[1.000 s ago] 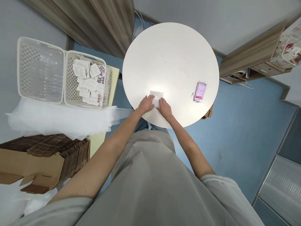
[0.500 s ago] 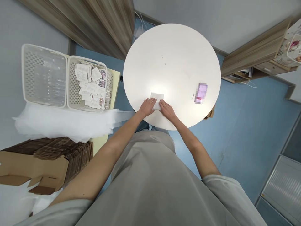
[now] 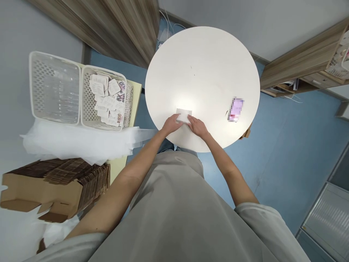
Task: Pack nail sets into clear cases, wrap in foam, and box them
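Note:
On the near part of the round white table [image 3: 201, 65] a small folded white sheet [image 3: 184, 115] lies between my two hands. My left hand [image 3: 172, 124] grips its left edge, with the thumb near the top face and the other fingers partly hidden. At the right edge my right hand [image 3: 197, 126] holds it the same way, fingers bent inward. What the sheet is made of, and whether anything is wrapped in it, cannot be made out.
A pixelated purple item [image 3: 236, 109] lies on the table's right side. To the left stand a white basket [image 3: 103, 69] of white packets, another basket [image 3: 56, 54] with clear plastic pieces, white sheets [image 3: 79, 142] and flattened cardboard boxes [image 3: 62, 185].
The white sheet looks shorter from front to back than before. My fingers have curled from lying flatter on it to gripping its two sides. The view has shifted slightly.

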Demonstrator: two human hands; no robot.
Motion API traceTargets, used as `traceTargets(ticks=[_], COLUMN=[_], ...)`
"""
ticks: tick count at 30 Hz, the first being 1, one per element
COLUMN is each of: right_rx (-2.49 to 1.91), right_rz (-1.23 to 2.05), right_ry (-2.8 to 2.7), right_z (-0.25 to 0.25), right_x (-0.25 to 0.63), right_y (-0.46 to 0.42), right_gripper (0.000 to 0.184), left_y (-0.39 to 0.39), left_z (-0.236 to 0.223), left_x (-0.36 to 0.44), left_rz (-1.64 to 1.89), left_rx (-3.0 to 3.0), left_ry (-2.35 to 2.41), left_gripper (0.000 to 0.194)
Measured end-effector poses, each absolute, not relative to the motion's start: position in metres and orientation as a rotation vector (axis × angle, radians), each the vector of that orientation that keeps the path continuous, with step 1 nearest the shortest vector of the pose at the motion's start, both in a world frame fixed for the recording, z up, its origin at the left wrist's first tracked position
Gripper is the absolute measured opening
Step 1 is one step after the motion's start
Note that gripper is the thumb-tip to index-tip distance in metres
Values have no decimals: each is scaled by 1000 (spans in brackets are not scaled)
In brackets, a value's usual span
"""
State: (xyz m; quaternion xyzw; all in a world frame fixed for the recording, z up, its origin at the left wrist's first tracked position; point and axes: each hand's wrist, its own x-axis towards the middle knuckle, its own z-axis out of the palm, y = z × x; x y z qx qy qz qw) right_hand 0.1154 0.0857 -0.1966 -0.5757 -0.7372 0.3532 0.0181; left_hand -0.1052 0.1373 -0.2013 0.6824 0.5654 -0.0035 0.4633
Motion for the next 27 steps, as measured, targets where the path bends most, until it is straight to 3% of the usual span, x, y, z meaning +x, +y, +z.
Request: traceTargets(ticks=[8,16,22,27], right_rx=[-2141,-1972,-2193,-2511], right_rz=[952,900,975,1109], right_ry=[-2022,-2228,-2096,-1654], right_z=[-194,-201,-200,-195], right_x=[101,84,79,51], right_y=[148,163,171,140], right_gripper=[49,55,32,26], left_y=[165,158,127,126], left_z=[-207,-209,-206,-209], left_x=[-84,-95,-117,-112], left_rz=[14,26,145,223], left_rx=[1547,1498,1221,1190], left_ry=[1686,1709,1834,1722], left_gripper=[14,13,23,28])
